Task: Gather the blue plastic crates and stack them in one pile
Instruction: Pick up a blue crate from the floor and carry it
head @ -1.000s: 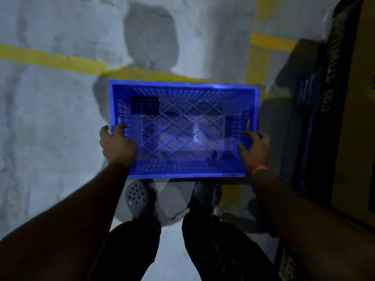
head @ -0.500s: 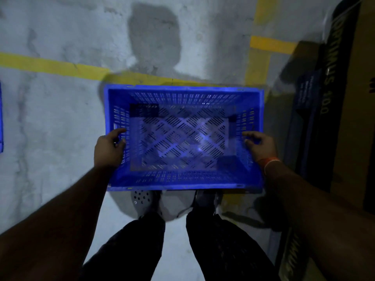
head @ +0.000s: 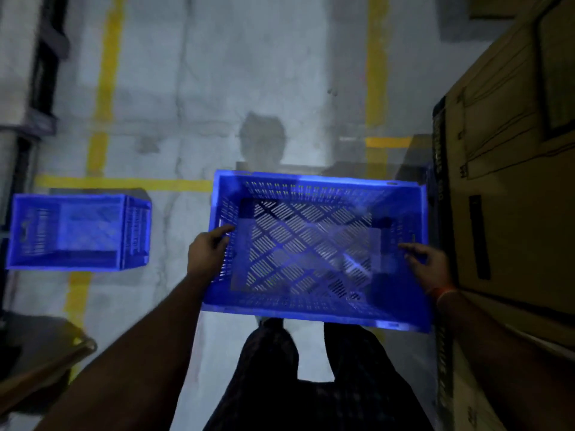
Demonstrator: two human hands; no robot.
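A grey concrete floor (head: 249,73) fills most of the view, marked with yellow lines (head: 107,57). Tall cardboard boxes (head: 513,181) stand along its right edge.

A blue crate (head: 317,244), open side up and empty, is held off the floor in front of the person's legs (head: 311,384), just beside the boxes. Its slotted base shows the floor through it.

A second crate (head: 77,231) sits on the floor near the left edge, well apart from the held one, across a yellow line. It looks tipped onto its side with the opening facing the camera, though blur makes that uncertain.

At the lower left corner is the corner of a brown box (head: 40,362), blurred.

The left hand (head: 207,255) grips the crate's left short wall, fingers curled over the rim into the inside, closed on it. The right hand (head: 431,267) is at the right short wall, thumb laid on top of the rim and pointing inward; its fingers are hidden behind the wall, so how tightly they close cannot be told. An orange band (head: 443,292) circles the right wrist.
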